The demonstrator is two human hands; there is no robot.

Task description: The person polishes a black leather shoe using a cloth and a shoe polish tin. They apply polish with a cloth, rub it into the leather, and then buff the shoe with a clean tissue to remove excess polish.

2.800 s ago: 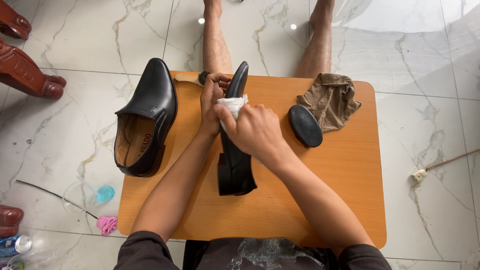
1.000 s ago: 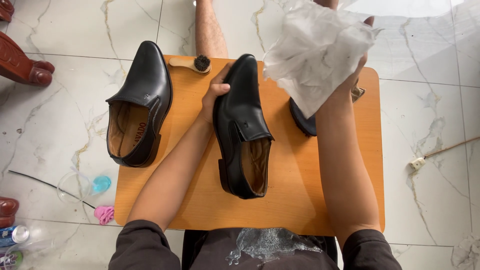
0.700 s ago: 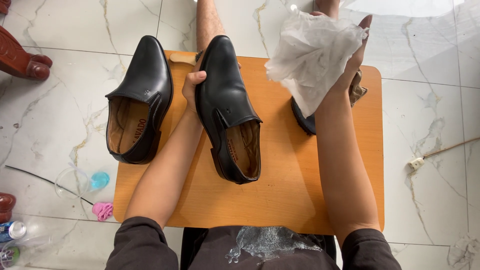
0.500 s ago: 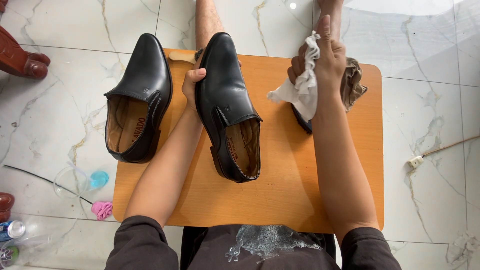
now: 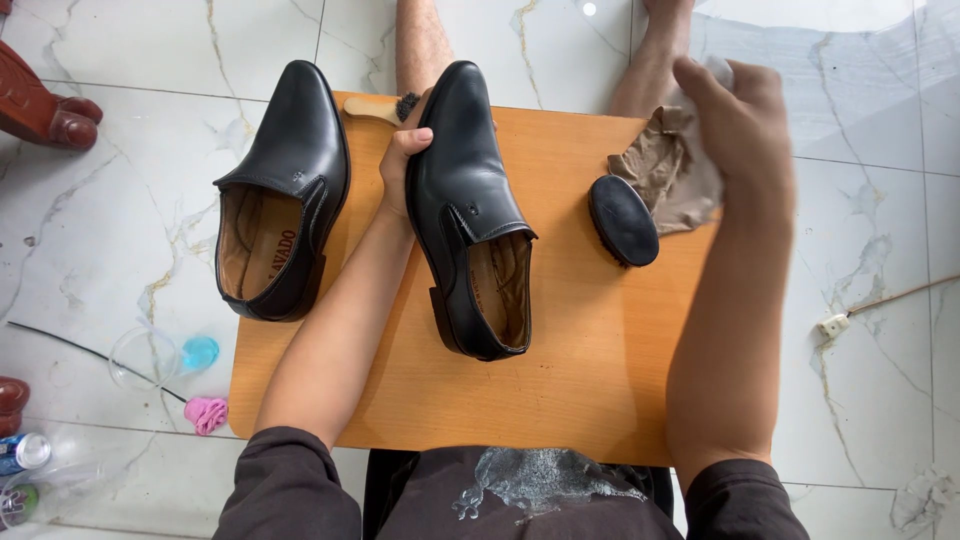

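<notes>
The left hand (image 5: 402,165) grips the left side of a black shoe (image 5: 470,210) standing mid-table, fingers curled over its upper. A second black shoe (image 5: 280,195) stands at the left edge of the wooden table (image 5: 590,370). The right hand (image 5: 735,115), blurred, hovers over a brown cloth (image 5: 670,175) at the far right; whether it pinches anything cannot be told. A black oval brush (image 5: 622,220) lies beside the cloth

Dark charcoal short sleeves, bare forearms, dark shirt with a faded grey printed graphic, bare lower legs
</notes>
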